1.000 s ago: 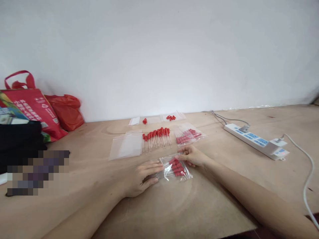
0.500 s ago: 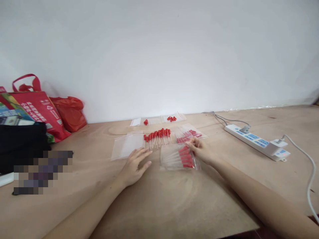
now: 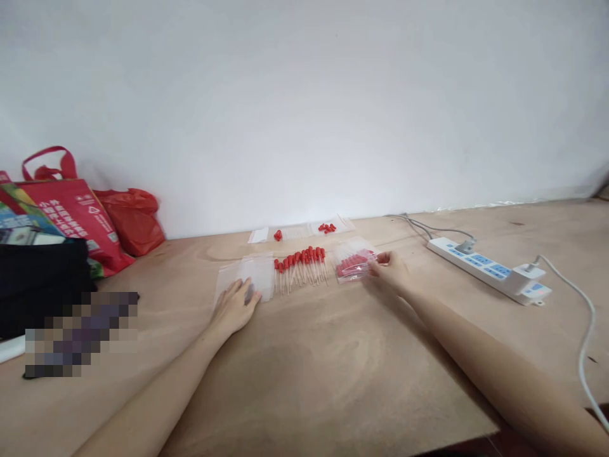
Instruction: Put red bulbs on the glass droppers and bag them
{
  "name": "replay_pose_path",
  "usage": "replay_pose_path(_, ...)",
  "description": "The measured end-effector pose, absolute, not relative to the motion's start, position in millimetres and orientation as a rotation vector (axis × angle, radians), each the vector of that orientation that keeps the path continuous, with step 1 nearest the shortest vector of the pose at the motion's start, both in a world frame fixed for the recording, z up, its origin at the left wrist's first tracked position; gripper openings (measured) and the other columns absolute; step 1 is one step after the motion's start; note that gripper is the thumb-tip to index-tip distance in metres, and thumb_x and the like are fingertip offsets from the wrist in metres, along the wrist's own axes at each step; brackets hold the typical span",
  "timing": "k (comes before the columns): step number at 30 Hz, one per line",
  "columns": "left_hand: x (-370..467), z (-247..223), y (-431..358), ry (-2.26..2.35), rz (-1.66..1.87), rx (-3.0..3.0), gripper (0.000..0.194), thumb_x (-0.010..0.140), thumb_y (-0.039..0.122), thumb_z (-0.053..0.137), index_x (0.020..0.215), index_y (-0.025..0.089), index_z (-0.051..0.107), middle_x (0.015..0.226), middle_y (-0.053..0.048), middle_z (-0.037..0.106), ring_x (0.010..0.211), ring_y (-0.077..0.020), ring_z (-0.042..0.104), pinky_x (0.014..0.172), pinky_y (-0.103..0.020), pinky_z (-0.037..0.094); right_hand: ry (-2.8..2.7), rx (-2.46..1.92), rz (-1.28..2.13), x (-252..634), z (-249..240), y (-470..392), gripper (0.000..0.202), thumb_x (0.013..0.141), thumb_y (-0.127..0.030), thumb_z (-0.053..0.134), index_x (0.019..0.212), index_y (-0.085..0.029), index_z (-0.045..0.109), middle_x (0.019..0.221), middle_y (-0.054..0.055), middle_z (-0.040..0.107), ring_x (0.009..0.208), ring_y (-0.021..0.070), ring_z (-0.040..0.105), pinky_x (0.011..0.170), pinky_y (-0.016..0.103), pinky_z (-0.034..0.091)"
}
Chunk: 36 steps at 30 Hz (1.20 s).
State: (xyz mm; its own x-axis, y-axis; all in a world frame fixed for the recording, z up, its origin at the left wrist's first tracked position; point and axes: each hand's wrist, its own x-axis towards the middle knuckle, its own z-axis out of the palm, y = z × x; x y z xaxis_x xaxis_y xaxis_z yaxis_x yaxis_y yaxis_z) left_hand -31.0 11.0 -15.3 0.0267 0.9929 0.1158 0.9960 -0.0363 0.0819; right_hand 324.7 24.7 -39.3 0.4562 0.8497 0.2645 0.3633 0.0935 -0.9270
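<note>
My left hand (image 3: 235,306) lies with its fingers stretched over the near part of the clear zip bags (image 3: 257,270) on the left. My right hand (image 3: 391,271) pinches the right edge of a zip bag (image 3: 353,274) of droppers with red rubber bulbs. That bag rests at the right of the row, and whether another filled bag lies beneath it is hard to tell. Between my hands, loose droppers (image 3: 299,263) form a row, red bulbs away from me and clear tubes toward me.
Toward the wall, red bulbs (image 3: 327,228) lie on a clear bag, with another small red cluster (image 3: 278,235) to their left. A white power strip (image 3: 485,270) with plugs and cables stands right. Red bags (image 3: 80,212) and black cloth (image 3: 42,279) fill the left side.
My right hand has moved the bag of droppers away from me, onto or beside the other filled bag. My left hand has shifted left onto the clear bags.
</note>
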Motion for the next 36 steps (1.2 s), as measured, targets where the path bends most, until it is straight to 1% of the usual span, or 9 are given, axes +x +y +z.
replay_pose_path(3, -33, -18, 14, -2.152, -0.307, -2.268, 0.048, 0.083, 0.033, 0.036, 0.122, 0.007, 0.046, 0.131, -0.016, 0.04, 0.123, -0.0249, 0.034, 0.101, -0.036, 0.027, -1.243, -1.639, 0.136, 319, -30, 11, 0.018, 0.063, -0.027, 0.057, 0.076, -0.018, 0.049, 0.083, 0.008, 0.055, 0.075, 0.0193, 0.055, 0.068, 0.033, 0.045)
replay_pose_path(6, -35, -22, 17, -2.108, -0.473, -2.294, 0.039, 0.081, 0.025, 0.036, 0.11, 0.01, 0.057, 0.124, -0.013, 0.05, 0.119, -0.0232, 0.04, 0.099, -0.034, 0.031, -1.495, -1.548, -0.042, 301, -19, -2, 0.008, 0.071, -0.022, 0.048, 0.077, -0.017, 0.052, 0.086, 0.009, 0.055, 0.082, 0.0183, 0.054, 0.074, 0.029, 0.042)
replay_pose_path(9, -39, -24, 19, -2.108, -0.589, -2.277, 0.038, 0.081, 0.023, 0.033, 0.104, 0.011, 0.06, 0.117, -0.011, 0.055, 0.115, -0.0214, 0.045, 0.096, -0.031, 0.035, -1.863, -1.535, 0.007, 271, -10, -3, 0.012, 0.074, -0.018, 0.044, 0.077, -0.018, 0.055, 0.084, 0.007, 0.059, 0.081, 0.0165, 0.054, 0.072, 0.026, 0.04)
replay_pose_path(13, -44, -19, 17, -2.111, -0.815, -2.171, 0.044, 0.086, 0.028, 0.024, 0.114, 0.012, 0.054, 0.117, -0.009, 0.056, 0.111, -0.0201, 0.049, 0.091, -0.032, 0.041, -2.057, -1.865, 0.203, 233, -1, 23, 0.016, 0.074, -0.014, 0.045, 0.083, -0.015, 0.059, 0.086, 0.01, 0.063, 0.084, 0.0185, 0.057, 0.07, 0.024, 0.039)
replay_pose_path(17, -44, -4, 4, -1.698, -1.172, -2.432, 0.049, 0.087, 0.041, 0.025, 0.117, 0.013, 0.051, 0.123, -0.007, 0.051, 0.116, -0.0189, 0.044, 0.1, -0.034, 0.032, -2.034, -1.953, 0.224, 212, 3, 53, 0.021, 0.072, -0.009, 0.048, 0.09, -0.01, 0.059, 0.092, 0.016, 0.062, 0.086, 0.0215, 0.059, 0.066, 0.025, 0.041)
replay_pose_path(21, -40, 12, -15, -1.288, -0.848, -3.029, 0.046, 0.087, 0.046, 0.026, 0.115, 0.023, 0.054, 0.126, -0.004, 0.049, 0.119, -0.0186, 0.04, 0.101, -0.035, 0.029, -2.065, -1.965, 0.266, 206, -1, 64, 0.022, 0.07, -0.009, 0.053, 0.091, -0.01, 0.059, 0.091, 0.016, 0.063, 0.085, 0.0214, 0.06, 0.066, 0.024, 0.042)
replay_pose_path(25, -32, 15, -29, -1.176, -0.534, -3.257, 0.049, 0.082, 0.058, 0.031, 0.118, 0.031, 0.051, 0.134, -0.001, 0.038, 0.124, -0.0234, 0.032, 0.101, -0.041, 0.026, -2.102, -1.97, 0.288, 206, -7, 66, 0.025, 0.069, -0.011, 0.054, 0.094, -0.01, 0.059, 0.096, 0.017, 0.062, 0.09, 0.023, 0.059, 0.071, 0.026, 0.043)
replay_pose_path(31, -8, 1, -43, -1.387, -0.163, -3.1, 0.05, 0.083, 0.053, 0.035, 0.128, 0.031, 0.036, 0.139, -0.005, 0.028, 0.128, -0.026, 0.021, 0.103, -0.052, 0.011, -2.112, -1.985, 0.3, 205, -10, 67, 0.026, 0.069, -0.011, 0.054, 0.093, -0.005, 0.06, 0.093, 0.021, 0.062, 0.089, 0.0247, 0.06, 0.073, 0.028, 0.044)
replay_pose_path(36, 1, -2, -44, -1.377, -0.101, -3.139, 0.051, 0.083, 0.05, 0.04, 0.129, 0.029, 0.036, 0.141, -0.007, 0.023, 0.13, -0.0247, 0.017, 0.103, -0.05, 0.013, -2.075, -1.978, 0.295, 201, -9, 65, 0.026, 0.067, -0.009, 0.053, 0.092, -0.005, 0.061, 0.094, 0.021, 0.062, 0.089, 0.025, 0.06, 0.072, 0.028, 0.044)
